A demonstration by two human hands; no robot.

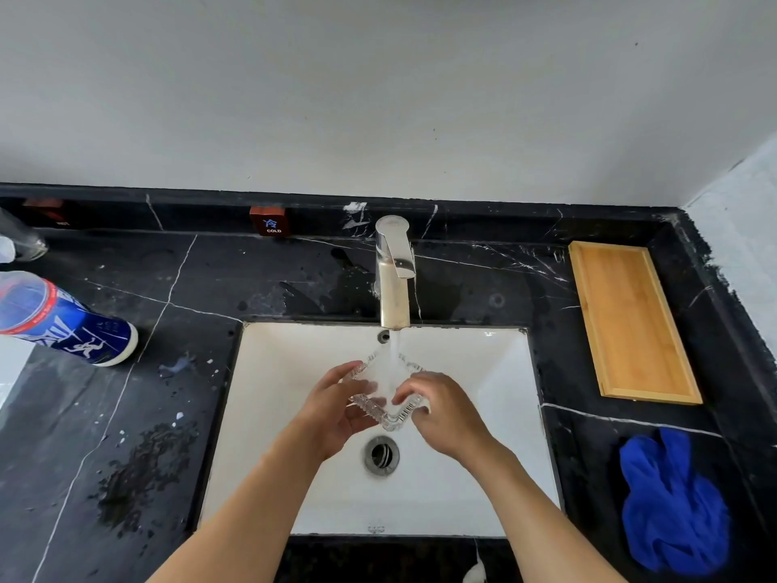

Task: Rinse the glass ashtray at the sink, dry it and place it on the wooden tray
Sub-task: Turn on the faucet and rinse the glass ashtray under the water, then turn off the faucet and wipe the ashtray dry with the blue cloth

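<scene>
The square glass ashtray point(387, 408) with ribbed edges is held over the white sink point(483, 372), right under the running stream from the chrome faucet point(393, 271). My left hand point(336, 408) grips its left side, thumb inside the bowl. My right hand point(445, 408) grips its right side, fingers curled over the rim. Water falls into the middle of the ashtray. The wooden tray point(630, 319) lies bare on the black counter to the right of the sink. A crumpled blue cloth point(672, 502) lies on the counter at the front right.
The sink drain point(381, 455) sits below the hands. A blue and white can point(63, 326) stands on the left counter, with a glass point(21, 241) behind it. A "COLD" label block point(269, 220) rests on the back ledge. Water splashes mark the left counter point(138, 473).
</scene>
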